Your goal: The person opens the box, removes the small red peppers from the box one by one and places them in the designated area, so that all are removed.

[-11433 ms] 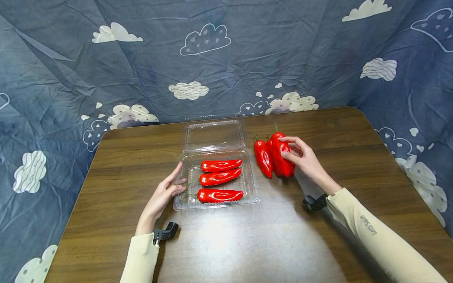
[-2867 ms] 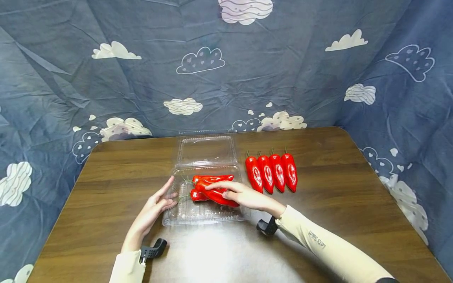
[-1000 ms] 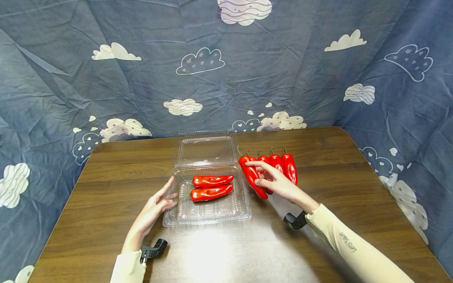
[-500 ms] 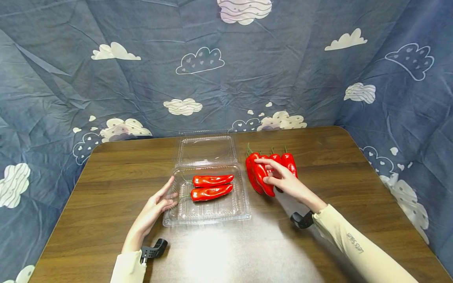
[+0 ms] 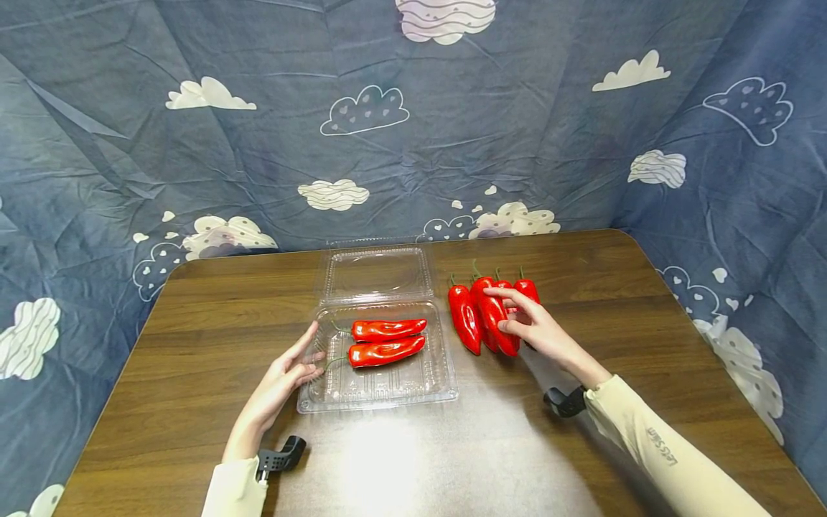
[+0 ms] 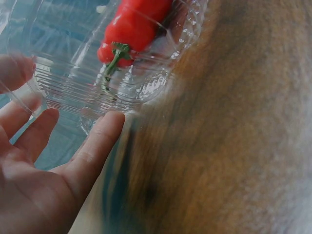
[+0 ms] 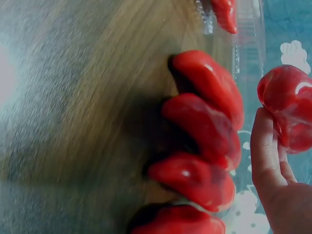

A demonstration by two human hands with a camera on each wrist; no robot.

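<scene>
My right hand (image 5: 539, 332) pinches a long red pepper (image 5: 494, 317) between thumb and fingers. In the right wrist view this held pepper (image 7: 291, 109) hangs clear of several red peppers (image 7: 204, 126) lying side by side on the table; in the head view it partly covers that row. My left hand (image 5: 276, 388) rests its nearly straight fingers along the left side of a clear plastic clamshell box (image 5: 377, 402). Two red peppers lie across the box's base, an upper one (image 5: 390, 330) and a lower one (image 5: 388, 352), with green stems to the left.
The box's clear lid (image 5: 377, 276) lies folded back behind its base. A brown wooden table (image 5: 239, 323) carries everything, with a bright glare at its front. Blue cloth with cloud prints (image 5: 258, 158) hangs behind and at the sides.
Over the last second my right hand has carried the pepper rightward, from the row's left end to above its middle. My left hand and the two peppers in the box have stayed put.
</scene>
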